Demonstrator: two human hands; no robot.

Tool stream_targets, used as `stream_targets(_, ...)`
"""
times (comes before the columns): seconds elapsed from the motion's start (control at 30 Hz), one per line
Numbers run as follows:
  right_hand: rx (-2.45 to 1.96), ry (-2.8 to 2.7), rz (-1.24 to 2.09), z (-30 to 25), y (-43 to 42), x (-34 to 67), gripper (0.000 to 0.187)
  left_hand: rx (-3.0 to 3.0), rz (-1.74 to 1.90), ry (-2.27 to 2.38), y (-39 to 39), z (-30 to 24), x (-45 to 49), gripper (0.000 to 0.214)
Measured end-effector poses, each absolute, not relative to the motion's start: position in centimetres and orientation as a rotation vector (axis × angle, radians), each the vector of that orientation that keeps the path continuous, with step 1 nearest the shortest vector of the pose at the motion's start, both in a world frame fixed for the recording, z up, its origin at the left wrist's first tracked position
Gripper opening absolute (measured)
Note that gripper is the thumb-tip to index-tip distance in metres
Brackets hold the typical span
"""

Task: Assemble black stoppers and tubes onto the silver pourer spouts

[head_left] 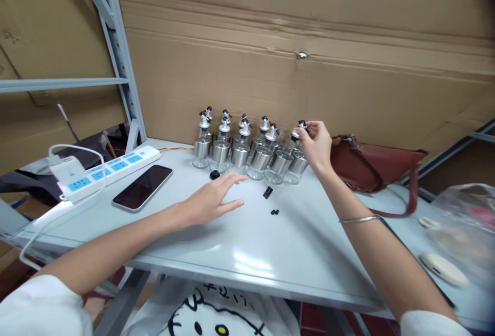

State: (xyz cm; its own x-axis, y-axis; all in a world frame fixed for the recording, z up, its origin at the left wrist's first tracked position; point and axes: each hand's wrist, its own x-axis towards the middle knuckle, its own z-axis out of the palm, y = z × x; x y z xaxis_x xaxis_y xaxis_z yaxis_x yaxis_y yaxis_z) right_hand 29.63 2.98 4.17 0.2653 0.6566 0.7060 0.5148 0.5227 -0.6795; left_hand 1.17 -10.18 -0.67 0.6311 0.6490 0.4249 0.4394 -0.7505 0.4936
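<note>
Several glass oil bottles with steel sleeves (240,155) stand in rows against the cardboard, most topped by white-and-black pour spouts (244,128). At the right end of the group, my right hand (319,146) pinches a pour spout (296,133) at the neck of a bottle (297,163); I cannot tell how far the spout sits in it. My left hand (212,199) is held with fingers apart over the table, holding nothing. Close to its fingers lie a round black stopper (214,175), a small black plastic part (267,192) and tiny black pieces (275,212).
A phone (143,187) and a white power strip (112,168) with a cable lie on the left of the table (247,245). On the right are a brown leather bag (375,163), a cream oval case (444,269) and a clear plastic bag (467,222). A metal rack post (121,52) rises at left.
</note>
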Motion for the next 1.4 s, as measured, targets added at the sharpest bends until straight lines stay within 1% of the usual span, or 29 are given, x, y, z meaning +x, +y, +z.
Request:
stream_targets(0.1, -1.146, -1.412, 0.141, 4.1, 3.4, 29.6, 0.022, 2.547, 0.783, 0.895, -10.0, -0.7, 1.1, 0.037)
stream_targets(0.23, -1.281, -1.437, 0.061, 3.9, 3.8, 29.7, 0.023, 2.599, 0.734, 0.877, -10.0, -0.7, 1.2, 0.033)
stream_targets(0.73, -1.512, -1.629, -0.091, 4.8, 3.1, 29.3, 0.025, 2.650, 0.714, 0.838, -9.8, -1.0, 1.3, 0.030)
stream_targets(0.87, -1.496, -1.649, -0.148, 4.5, 2.6, 29.2, 0.023, 2.677, 0.608, 0.875, -9.9, -0.3, 1.0, 0.030)
stream_targets(1.07, -1.488, -1.714, -0.214, 4.2, 2.7, 29.6, 0.026, 2.631, 0.248, 0.996, -9.9, 1.8, -0.6, 0.035)
stream_targets(1.13, -1.488, -1.723, -0.209, 4.0, 2.7, 29.7, 0.029, 2.626, 0.166, 1.063, -10.1, 2.0, -1.4, 0.037)
stream_targets(1.23, -1.440, -1.689, -0.207, 3.5, 2.3, 29.6, 0.040, 2.685, 0.137, 1.238, -11.3, 1.8, -2.2, 0.038)
stream_targets(1.3, -1.334, -1.620, -0.267, 3.2, 1.7, 29.1, 0.046, 2.727, 0.137, 1.389, -12.4, 1.4, -2.6, 0.034)
stream_targets(1.33, -1.267, -1.580, -0.311, 3.2, 1.2, 28.8, 0.046, 2.728, 0.138, 1.455, -12.9, 1.1, -2.8, 0.031)
stream_targets(1.4, -1.134, -1.527, -0.400, 3.0, -0.2, 27.9, 0.039, 2.691, 0.153, 1.531, -13.6, 0.4, -2.9, 0.023)
